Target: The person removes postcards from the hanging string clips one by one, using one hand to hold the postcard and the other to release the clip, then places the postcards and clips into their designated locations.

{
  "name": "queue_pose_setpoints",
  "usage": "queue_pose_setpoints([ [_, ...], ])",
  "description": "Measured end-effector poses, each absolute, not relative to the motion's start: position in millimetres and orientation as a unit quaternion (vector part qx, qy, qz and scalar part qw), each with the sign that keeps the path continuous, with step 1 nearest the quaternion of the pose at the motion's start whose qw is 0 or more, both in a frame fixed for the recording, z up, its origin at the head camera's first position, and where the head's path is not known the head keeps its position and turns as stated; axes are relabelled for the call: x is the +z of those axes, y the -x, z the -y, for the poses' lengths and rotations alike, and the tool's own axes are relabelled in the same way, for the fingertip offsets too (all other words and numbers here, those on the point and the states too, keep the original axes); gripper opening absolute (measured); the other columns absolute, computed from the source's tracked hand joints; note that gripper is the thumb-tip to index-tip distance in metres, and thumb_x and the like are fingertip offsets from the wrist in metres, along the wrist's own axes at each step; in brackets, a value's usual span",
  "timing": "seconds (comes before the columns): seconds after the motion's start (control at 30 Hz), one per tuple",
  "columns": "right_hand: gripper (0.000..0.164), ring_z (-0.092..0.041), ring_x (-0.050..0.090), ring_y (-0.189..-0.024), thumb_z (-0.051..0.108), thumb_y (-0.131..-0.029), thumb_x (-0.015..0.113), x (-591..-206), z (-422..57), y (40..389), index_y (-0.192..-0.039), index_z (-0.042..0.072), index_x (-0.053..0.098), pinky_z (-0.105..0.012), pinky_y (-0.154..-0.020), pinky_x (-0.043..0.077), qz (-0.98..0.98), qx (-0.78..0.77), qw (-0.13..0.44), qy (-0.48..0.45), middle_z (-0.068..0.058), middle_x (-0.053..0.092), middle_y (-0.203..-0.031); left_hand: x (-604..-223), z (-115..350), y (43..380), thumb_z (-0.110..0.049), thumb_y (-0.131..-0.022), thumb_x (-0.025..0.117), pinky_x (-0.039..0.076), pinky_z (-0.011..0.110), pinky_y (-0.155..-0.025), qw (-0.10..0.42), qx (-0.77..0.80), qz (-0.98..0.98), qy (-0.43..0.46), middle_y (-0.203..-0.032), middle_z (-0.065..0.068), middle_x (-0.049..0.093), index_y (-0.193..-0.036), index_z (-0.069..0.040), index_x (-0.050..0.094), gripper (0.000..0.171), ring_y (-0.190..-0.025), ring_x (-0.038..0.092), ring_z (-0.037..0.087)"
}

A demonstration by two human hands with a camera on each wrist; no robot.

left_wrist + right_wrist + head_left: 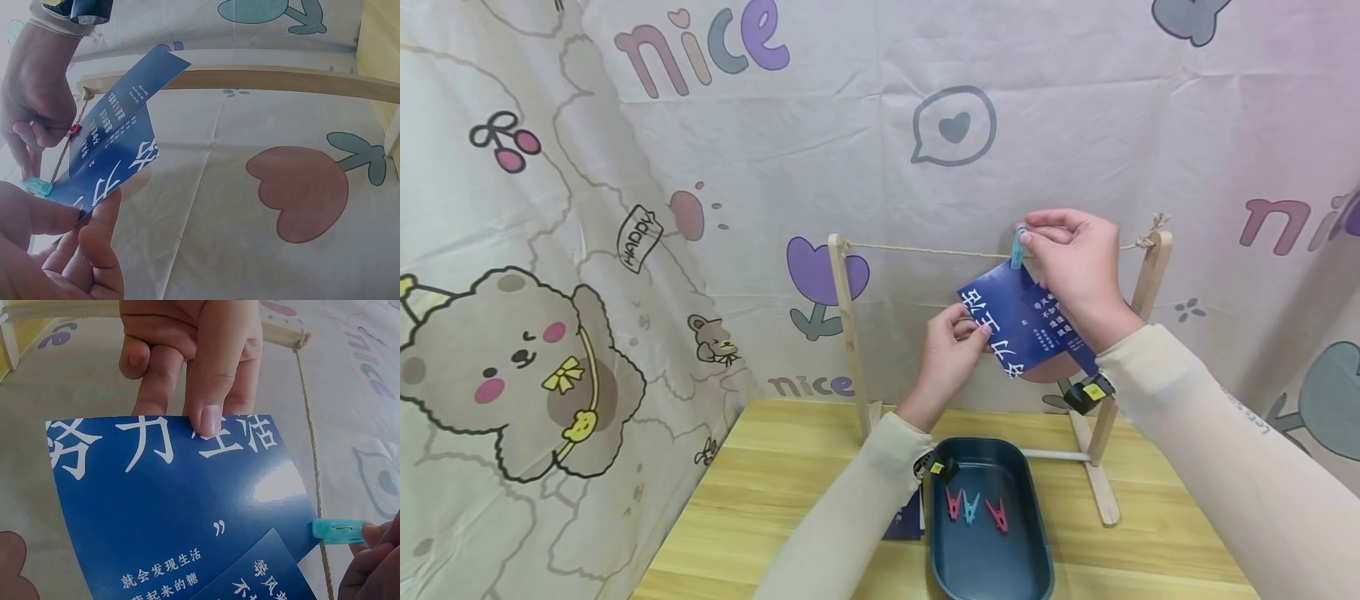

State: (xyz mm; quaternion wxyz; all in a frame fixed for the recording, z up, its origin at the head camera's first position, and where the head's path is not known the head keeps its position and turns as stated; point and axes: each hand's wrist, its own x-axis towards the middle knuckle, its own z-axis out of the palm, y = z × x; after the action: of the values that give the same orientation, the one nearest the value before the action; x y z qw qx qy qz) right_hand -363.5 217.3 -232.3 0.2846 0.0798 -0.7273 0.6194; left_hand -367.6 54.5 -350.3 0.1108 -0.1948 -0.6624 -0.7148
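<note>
A dark blue card (1009, 321) with white lettering hangs tilted at the rope (925, 250). My left hand (953, 350) pinches the card's edge between thumb and fingers. At the card's upper corner, on the rope, sits a light-blue clothespin (340, 531); my right hand (1078, 267) pinches its outer end. A second blue card (128, 106) overlaps the first on the right. Beside its corner, on the rope, a red clothespin (75, 129) shows in the left wrist view. The right hand hides much of this second card in the head view.
The rope runs between two posts of a wooden frame (848, 333) standing on the wooden table (752, 492). In front is a dark tray (988, 562) holding two red clothespins (997, 515) and a blue clothespin (970, 507). More blue cards (906, 521) lie left of the tray, partly behind the left sleeve.
</note>
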Motion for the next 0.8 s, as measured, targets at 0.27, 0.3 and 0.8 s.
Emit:
queue_pose_setpoints([
  [0.27,0.027,-0.006,0.079,-0.084,0.013,-0.100,0.079,-229.8,-214.6,362.4,-0.125,0.002,0.076,-0.019,-0.039,0.044,0.720,0.625,0.291,-0.079,-0.001,0.084,-0.115,-353.1,-51.4,367.5,0.009,-0.098,0.070,0.068,0.053,-0.081,0.118,-0.711,0.667,0.192,-0.092,0.029,0.078,-0.114,0.009,0.069,0.016,-0.071,0.075,0.018],
  [0.3,0.027,-0.006,0.078,-0.083,0.013,-0.100,0.079,-229.6,-214.6,362.3,-0.125,0.002,0.077,-0.019,-0.039,0.044,0.718,0.626,0.294,-0.080,-0.001,0.084,-0.114,-353.8,-50.8,367.6,0.009,-0.098,0.071,0.068,0.053,-0.081,0.117,-0.710,0.668,0.192,-0.093,0.028,0.078,-0.115,0.009,0.069,0.017,-0.071,0.075,0.017],
  [0.8,0.023,-0.008,0.078,-0.081,0.010,-0.099,0.080,-227.9,-214.5,363.1,-0.121,0.004,0.078,-0.018,-0.039,0.042,0.678,0.639,0.340,-0.128,-0.002,0.084,-0.117,-360.3,-43.5,367.5,0.009,-0.098,0.070,0.069,0.047,-0.079,0.103,-0.709,0.674,0.178,-0.094,0.027,0.079,-0.120,0.007,0.070,0.022,-0.071,0.077,0.024],
])
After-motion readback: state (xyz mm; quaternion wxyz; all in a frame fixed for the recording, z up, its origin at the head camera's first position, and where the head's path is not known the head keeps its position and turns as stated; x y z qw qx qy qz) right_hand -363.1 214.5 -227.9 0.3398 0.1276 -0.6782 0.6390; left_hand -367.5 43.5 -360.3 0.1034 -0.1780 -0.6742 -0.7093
